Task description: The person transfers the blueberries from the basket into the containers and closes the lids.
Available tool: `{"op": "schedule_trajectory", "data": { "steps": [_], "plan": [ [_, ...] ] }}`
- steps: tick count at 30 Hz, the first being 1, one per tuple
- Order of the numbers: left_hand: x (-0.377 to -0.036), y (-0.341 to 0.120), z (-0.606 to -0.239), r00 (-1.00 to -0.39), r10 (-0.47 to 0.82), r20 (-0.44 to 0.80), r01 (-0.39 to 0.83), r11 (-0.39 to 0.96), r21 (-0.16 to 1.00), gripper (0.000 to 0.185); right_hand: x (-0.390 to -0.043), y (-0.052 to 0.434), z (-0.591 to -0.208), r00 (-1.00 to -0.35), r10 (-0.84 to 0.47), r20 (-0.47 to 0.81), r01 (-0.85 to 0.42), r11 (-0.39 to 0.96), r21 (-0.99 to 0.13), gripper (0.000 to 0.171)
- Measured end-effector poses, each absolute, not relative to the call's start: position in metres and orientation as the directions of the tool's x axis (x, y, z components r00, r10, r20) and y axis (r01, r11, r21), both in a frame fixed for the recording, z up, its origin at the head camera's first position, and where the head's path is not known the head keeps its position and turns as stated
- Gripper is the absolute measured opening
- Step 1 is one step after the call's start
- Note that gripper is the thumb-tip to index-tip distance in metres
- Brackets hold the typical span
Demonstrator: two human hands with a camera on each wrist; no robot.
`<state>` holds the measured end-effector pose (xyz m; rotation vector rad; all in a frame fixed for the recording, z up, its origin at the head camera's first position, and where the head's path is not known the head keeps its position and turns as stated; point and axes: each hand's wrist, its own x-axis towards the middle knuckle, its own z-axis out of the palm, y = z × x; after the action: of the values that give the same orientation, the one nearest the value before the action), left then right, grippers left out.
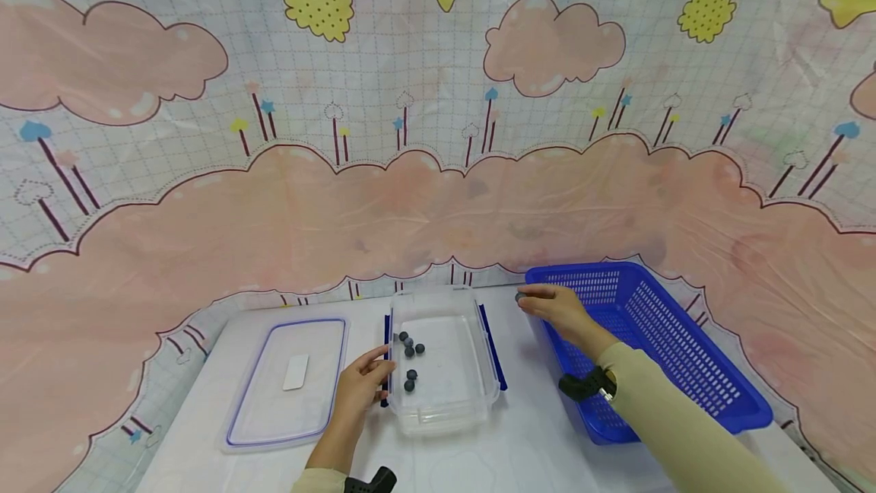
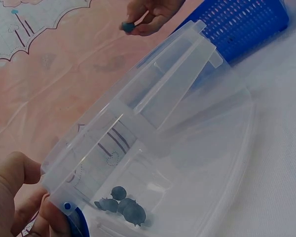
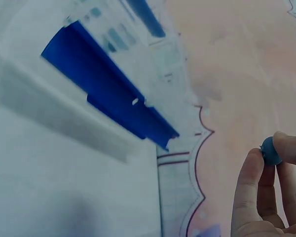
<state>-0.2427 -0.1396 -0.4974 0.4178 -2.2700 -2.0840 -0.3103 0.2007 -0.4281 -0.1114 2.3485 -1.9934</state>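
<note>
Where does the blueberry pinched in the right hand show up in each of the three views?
Head: blueberry right of centre, at the right hand's fingertips, by the blue basket's left corner.
Left wrist: top centre, above the clear container.
Right wrist: lower right, between the fingertips.
Shared landmark: the clear container with its blue latch, seen in all three.

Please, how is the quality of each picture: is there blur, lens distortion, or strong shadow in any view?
Head view: sharp, evenly lit, only faint shadows, wide-lens bending of the backdrop. Left wrist view: the clear plastic container is fairly sharp, dark blue berries readable through its wall. Right wrist view: soft; the container's blue clip is blurred, while the right hand pinching a small blue berry is clearer.
</note>
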Motion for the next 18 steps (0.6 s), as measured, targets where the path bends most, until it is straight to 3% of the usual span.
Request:
{"op": "schedule_trajectory", "data": {
  "steps": [18],
  "plan": [
    [-0.242, -0.139, -0.496, -0.963, -0.219, -0.156, -0.175, 0.074, 0.982, 0.043, -0.320, 0.155, -0.434, -0.991, -0.132, -0.003, 0.007, -0.024, -1.000, 0.041]
  ]
}}
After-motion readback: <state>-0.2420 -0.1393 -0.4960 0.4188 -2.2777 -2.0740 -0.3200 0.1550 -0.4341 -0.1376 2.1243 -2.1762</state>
